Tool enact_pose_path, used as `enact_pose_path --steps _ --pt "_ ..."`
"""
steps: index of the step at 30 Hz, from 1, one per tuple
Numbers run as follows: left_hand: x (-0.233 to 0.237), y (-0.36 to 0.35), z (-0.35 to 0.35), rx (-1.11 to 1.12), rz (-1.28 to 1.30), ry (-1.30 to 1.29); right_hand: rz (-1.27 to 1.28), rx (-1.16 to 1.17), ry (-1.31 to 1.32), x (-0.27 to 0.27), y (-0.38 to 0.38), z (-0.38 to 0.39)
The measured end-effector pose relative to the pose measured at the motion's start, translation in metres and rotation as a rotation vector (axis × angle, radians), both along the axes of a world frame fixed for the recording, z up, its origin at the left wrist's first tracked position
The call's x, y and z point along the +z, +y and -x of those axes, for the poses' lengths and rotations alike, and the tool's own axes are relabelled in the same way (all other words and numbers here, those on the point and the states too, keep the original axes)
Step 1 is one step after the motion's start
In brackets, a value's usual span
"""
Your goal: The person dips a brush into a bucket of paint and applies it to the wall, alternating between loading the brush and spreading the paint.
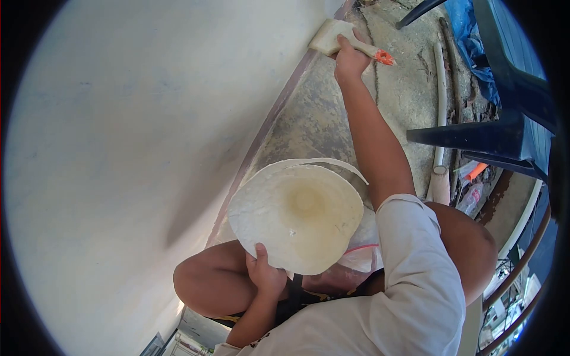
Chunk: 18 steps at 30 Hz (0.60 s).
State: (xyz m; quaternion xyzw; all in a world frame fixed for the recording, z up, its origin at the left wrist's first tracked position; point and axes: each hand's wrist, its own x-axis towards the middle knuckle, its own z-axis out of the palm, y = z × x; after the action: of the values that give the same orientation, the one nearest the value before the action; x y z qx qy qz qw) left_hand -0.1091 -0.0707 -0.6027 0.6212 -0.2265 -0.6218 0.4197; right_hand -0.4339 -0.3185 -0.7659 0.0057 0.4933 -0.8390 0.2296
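Observation:
My right hand (351, 58), at the end of a stretched-out arm, is closed round a wide flat paintbrush (333, 37). The brush is coated whitish, and orange shows at the end of its handle. Its bristle end overlaps the foot of the white wall (148, 107), close to the purplish-brown strip (270, 118). Below, my left hand (265, 272) grips the near edge of a round whitish basin (261, 207), thumb on the inside. A pale yellowish patch shows in its hollow. A loose curved strip of its rim sticks out at the far right side.
Worn concrete floor (314, 118) runs along the wall. On the right are a dark blue plastic chair (469, 132), a blue sheet (466, 29), a pale pipe (440, 107) and a clear plastic bottle (472, 197). My bent knees flank the basin.

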Motion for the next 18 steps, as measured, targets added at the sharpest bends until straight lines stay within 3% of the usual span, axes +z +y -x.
enact_pose_path --steps 6,10,18 --pt "0.001 -0.001 0.0 0.01 -0.008 0.013 0.165 -0.061 -0.067 0.019 0.018 0.021" --pt "0.0 -0.001 -0.001 -0.003 0.0 0.03 0.034 -0.052 -0.055 -0.007 0.025 0.024" --pt "0.0 -0.001 -0.003 0.004 0.011 0.005 0.017 -0.024 0.015 -0.017 -0.005 0.007"
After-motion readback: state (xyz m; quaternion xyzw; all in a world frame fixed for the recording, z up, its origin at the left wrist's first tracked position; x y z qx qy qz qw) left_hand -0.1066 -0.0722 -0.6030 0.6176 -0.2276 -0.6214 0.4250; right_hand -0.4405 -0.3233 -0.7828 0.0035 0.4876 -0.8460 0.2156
